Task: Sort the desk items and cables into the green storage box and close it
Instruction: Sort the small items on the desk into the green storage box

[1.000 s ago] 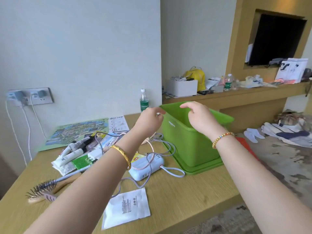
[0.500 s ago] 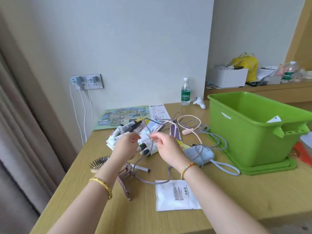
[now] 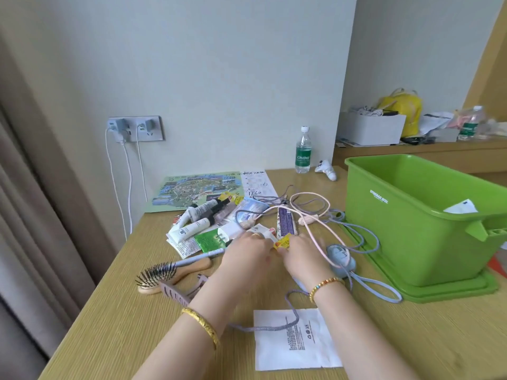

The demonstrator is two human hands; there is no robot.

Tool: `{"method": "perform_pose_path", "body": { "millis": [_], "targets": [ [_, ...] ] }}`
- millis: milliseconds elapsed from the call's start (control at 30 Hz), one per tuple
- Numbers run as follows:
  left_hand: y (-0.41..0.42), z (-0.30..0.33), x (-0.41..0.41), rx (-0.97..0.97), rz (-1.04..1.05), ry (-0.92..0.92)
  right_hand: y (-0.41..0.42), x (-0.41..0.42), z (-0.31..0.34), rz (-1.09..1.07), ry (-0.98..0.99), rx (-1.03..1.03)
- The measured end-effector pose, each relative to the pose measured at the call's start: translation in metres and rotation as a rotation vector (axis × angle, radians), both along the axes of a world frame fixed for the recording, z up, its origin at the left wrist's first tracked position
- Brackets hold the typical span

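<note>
**Desk editor:** What do the hands show?

**Photographer:** Both meet over the clutter at the middle of the pale wooden surface (image 3: 123, 325). The left hand (image 3: 244, 255), a gold bangle (image 3: 201, 323) on its wrist, and the right hand (image 3: 303, 256), wearing a beaded bracelet (image 3: 325, 287), come together at a small yellow sachet (image 3: 283, 242). The fingers are blurred, so whether either hand is grasping it or merely touching it cannot be told.

**Desk editor:** And the box?

**Photographer:** The open green plastic storage box (image 3: 406, 231) stands at the right of the surface on its flat green lid (image 3: 450, 293). A white slip of paper (image 3: 461, 207) shows inside.

**Desk editor:** What lies outside it?

**Photographer:** A tangle of pink and lilac cables (image 3: 310, 212) spreads between the hands and the box, tied to a pale blue charger block (image 3: 340, 257) just beside the right hand. One lilac cable crosses a white printed packet (image 3: 293, 344) near the front edge. Left of the hands lie white cosmetic tubes (image 3: 192, 226), a green sachet (image 3: 210, 239), a wooden bristle hairbrush (image 3: 164, 275) and a mauve hair claw (image 3: 175, 292). A folded park map (image 3: 192, 190) lies by the wall, a clear water bottle (image 3: 303, 152) behind it.
</note>
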State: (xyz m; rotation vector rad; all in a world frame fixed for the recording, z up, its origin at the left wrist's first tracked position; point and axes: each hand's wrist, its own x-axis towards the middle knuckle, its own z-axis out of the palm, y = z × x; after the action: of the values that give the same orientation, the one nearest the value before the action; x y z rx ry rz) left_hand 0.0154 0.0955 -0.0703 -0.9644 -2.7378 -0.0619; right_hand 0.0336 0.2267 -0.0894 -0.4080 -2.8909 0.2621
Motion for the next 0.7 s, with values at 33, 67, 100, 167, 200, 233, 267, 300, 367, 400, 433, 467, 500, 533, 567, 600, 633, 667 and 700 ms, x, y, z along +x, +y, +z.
{"method": "perform_pose_path", "body": {
  "millis": [33,67,100,167,200,233,267,300,367,400,433,467,500,533,567,600,633,667,700],
  "targets": [
    [-0.001,-0.002,-0.005,-0.032,0.06,-0.018,0.0,-0.001,-0.001,-0.01,-0.039,-0.016],
    [-0.002,-0.003,-0.009,-0.054,0.11,-0.033,-0.001,-0.002,-0.002,-0.016,-0.077,-0.014],
    [-0.003,-0.005,-0.013,-0.083,0.144,-0.043,-0.003,-0.003,-0.002,-0.019,-0.114,0.016],
    [-0.005,-0.007,-0.02,-0.135,0.19,-0.066,-0.008,-0.004,0.0,-0.001,-0.139,0.081],
    [-0.005,-0.009,-0.022,-0.147,0.208,-0.082,-0.011,-0.004,0.001,0.022,-0.12,0.098],
    [-0.005,-0.01,-0.024,-0.152,0.226,-0.095,-0.013,-0.004,0.002,0.048,-0.096,0.111],
    [-0.004,-0.011,-0.026,-0.153,0.245,-0.09,-0.016,-0.004,0.003,0.074,-0.073,0.126],
    [-0.003,-0.012,-0.028,-0.154,0.258,-0.065,-0.017,-0.004,0.004,0.102,-0.057,0.147],
    [-0.002,-0.013,-0.029,-0.153,0.272,-0.017,-0.017,-0.004,0.003,0.152,-0.028,0.173],
    [-0.002,-0.013,-0.03,-0.154,0.281,-0.009,-0.016,-0.004,0.004,0.168,0.002,0.145],
    [-0.002,-0.014,-0.031,-0.162,0.29,-0.011,-0.015,-0.004,0.004,0.175,0.048,0.078],
    [-0.001,-0.016,-0.032,-0.175,0.3,-0.018,-0.013,-0.003,0.005,0.179,0.107,-0.015],
    [-0.001,-0.017,-0.032,-0.188,0.309,-0.028,-0.011,-0.003,0.006,0.187,0.17,-0.107],
    [-0.001,-0.018,-0.032,-0.2,0.314,-0.039,-0.009,-0.003,0.006,0.2,0.23,-0.183],
    [-0.001,-0.018,-0.031,-0.204,0.313,-0.05,-0.008,-0.002,0.007,0.217,0.284,-0.244],
    [-0.001,-0.018,-0.031,-0.194,0.309,-0.064,-0.009,-0.002,0.007,0.238,0.332,-0.294],
    [-0.001,-0.018,-0.03,-0.162,0.303,-0.088,-0.01,-0.001,0.008,0.264,0.38,-0.335],
    [-0.002,-0.016,-0.03,-0.105,0.302,-0.126,-0.013,0.001,0.009,0.285,0.429,-0.378],
    [-0.003,-0.014,-0.028,-0.021,0.303,-0.182,-0.015,0.002,0.01,0.299,0.473,-0.436]
  ]
}}
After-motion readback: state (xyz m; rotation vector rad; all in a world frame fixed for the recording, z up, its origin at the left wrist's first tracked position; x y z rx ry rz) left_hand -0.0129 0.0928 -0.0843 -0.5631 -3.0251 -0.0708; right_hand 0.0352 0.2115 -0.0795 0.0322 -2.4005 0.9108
